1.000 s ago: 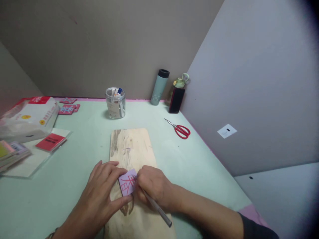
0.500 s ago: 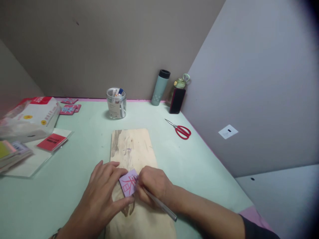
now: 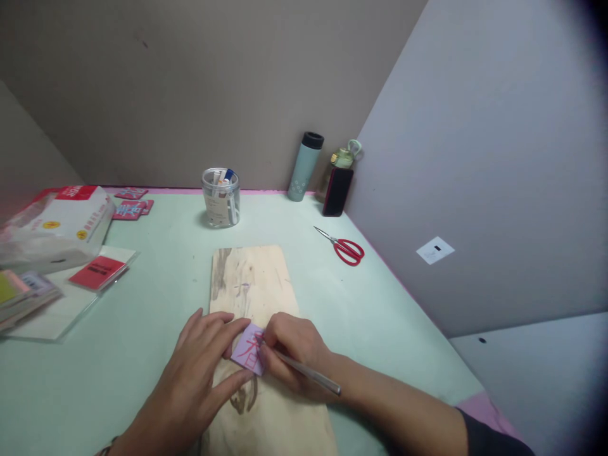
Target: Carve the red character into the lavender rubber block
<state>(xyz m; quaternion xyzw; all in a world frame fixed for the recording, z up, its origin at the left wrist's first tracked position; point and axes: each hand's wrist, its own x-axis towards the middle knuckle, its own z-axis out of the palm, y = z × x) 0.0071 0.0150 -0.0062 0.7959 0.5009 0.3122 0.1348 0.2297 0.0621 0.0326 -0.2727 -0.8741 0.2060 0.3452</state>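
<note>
A small lilac square block [image 3: 243, 354] with a red-lined character on its face rests on a wooden board [image 3: 259, 272]. My left hand [image 3: 199, 373] pinches it by its edges, forefinger at the top and thumb at the bottom. In the fist of my right hand [image 3: 292, 354] is a slim silver pen-shaped tool [image 3: 316, 375], held like a pencil. Its front end meets the block's right part, and the fingers hide the tip. Dark wood marks show on the board just below the block.
Red-handled scissors [image 3: 348, 251] lie right of the board. Behind stand a clear jar [image 3: 221, 206] of pens, a teal tumbler [image 3: 305, 168], a phone [image 3: 337, 193] and a green-lidded bottle [image 3: 342, 158]. At left are a plastic bag [image 3: 71, 221], red packet [image 3: 97, 272] and pink squares [image 3: 128, 209].
The lilac block has turned counter-clockwise on the board, my left fingers shifting slightly right with it. The rear end of the silver tool has swung up a little.
</note>
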